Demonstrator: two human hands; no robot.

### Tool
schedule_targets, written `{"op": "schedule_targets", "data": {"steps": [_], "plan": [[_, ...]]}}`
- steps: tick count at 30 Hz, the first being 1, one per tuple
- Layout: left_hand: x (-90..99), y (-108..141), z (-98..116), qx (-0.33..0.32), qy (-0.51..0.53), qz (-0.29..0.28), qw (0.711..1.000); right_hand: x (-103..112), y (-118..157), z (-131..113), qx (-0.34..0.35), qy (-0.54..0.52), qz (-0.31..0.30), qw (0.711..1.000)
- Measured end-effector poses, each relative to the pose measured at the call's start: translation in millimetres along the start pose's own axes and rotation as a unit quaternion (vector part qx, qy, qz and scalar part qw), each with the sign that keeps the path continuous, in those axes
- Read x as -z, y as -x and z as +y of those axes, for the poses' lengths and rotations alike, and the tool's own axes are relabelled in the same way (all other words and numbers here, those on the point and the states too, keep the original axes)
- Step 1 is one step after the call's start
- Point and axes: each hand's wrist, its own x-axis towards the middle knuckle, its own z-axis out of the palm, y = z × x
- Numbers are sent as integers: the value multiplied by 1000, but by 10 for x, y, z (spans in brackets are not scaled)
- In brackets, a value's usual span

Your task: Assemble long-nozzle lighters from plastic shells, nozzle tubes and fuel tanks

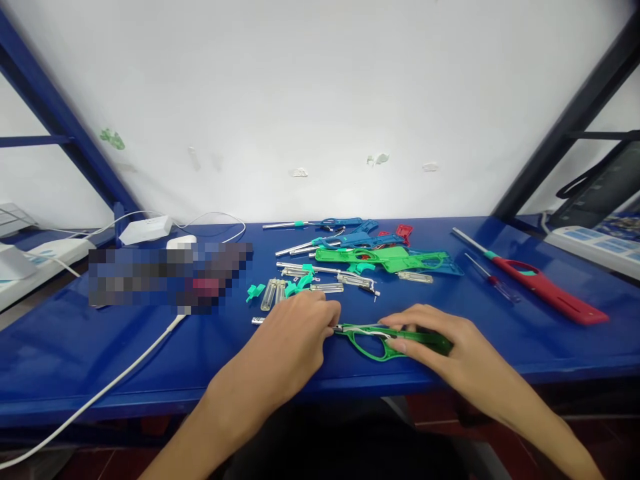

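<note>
- In the head view, we look down on two bare hands at work over a glossy blue tabletop.
- We see the left hand, knuckles up, with thumb and forefinger closed on a slim silver metal tube; its other fingertips are hidden from us.
- The right hand grips a green plastic lighter shell between thumb and fingers, at the front edge of the tabletop, its looped trigger guard towards the left hand and thin white wires along it.
- Behind the hands, we find clear plastic fuel tanks, teal plastic triggers and a larger bright-green plastic casing in a loose pile.
- To the right, we note a red plastic lighter with a silver barrel, beside a clear-and-red-handled screwdriver.
</note>
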Motion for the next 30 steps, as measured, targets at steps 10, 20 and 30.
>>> {"op": "schedule_targets", "data": {"steps": [10, 20, 30], "plan": [[78, 8, -38, -10, 23, 13, 1000, -7, -2, 6, 18, 8, 14, 1000], [57, -63, 21, -6, 27, -10, 1000, -11, 1, -19, 17, 9, 21, 1000], [58, -60, -141, -86, 45, -42, 994, -10, 3, -5, 19, 7, 18, 1000]]}}
